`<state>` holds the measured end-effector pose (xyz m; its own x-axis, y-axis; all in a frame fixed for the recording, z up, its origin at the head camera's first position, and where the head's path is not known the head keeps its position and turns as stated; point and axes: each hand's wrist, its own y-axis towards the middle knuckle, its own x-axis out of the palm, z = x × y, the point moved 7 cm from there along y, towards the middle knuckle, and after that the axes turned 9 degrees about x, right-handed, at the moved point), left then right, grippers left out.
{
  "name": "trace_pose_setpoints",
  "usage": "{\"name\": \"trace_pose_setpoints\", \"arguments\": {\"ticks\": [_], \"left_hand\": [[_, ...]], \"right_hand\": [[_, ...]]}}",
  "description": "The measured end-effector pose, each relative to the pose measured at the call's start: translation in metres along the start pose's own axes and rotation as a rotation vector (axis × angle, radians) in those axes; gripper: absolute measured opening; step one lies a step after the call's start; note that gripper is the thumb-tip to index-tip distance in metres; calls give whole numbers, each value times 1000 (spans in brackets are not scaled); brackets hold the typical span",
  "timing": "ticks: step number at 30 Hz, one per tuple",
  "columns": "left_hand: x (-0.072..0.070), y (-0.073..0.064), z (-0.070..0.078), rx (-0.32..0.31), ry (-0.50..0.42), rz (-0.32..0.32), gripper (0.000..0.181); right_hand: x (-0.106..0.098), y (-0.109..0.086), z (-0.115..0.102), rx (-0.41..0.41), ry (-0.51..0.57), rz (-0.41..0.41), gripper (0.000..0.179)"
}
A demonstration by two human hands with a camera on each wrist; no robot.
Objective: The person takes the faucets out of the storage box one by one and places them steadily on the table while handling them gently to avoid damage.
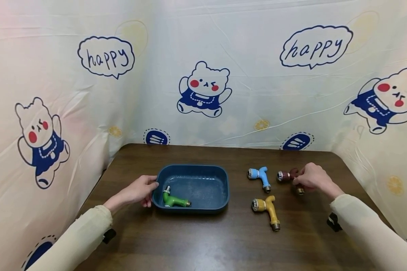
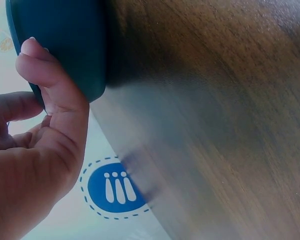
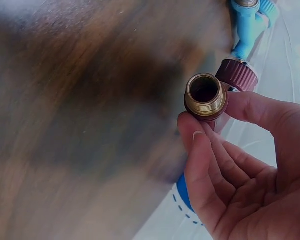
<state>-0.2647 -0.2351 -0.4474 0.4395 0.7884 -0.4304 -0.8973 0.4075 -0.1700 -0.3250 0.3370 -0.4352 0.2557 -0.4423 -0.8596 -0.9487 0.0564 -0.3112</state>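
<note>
My left hand (image 1: 140, 190) grips the left rim of a dark blue rectangular basin (image 1: 203, 190). In the left wrist view, the fingers and thumb bend over the basin's wall (image 2: 72, 45). A green tap (image 1: 176, 201) lies inside, near the basin's front left corner. On the right, my right hand (image 1: 313, 177) pinches a dark red tap (image 1: 285, 175) by its body, partly hidden under the fingers. The right wrist view shows its threaded brass end (image 3: 208, 106) between thumb and fingers, with the ribbed dark red knob (image 3: 238, 75) just beyond.
A light blue tap (image 1: 263, 175) lies left of the dark red one, and a yellow tap (image 1: 270, 209) lies nearer the front. All are on a brown wooden table (image 1: 203, 241). Behind and beside it hangs a pale curtain (image 1: 251, 82) printed with cartoon bears.
</note>
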Motion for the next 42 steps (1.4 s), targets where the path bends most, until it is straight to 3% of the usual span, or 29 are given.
{"name": "trace_pose_setpoints", "arguments": {"ticks": [22,42], "left_hand": [[1,1,0,-12,5,-2,52],[0,0,2,-13,3,2,52]], "right_hand": [[5,7,14,18,8,-2,40],[4,7,18,5,-21,-3,35]]}}
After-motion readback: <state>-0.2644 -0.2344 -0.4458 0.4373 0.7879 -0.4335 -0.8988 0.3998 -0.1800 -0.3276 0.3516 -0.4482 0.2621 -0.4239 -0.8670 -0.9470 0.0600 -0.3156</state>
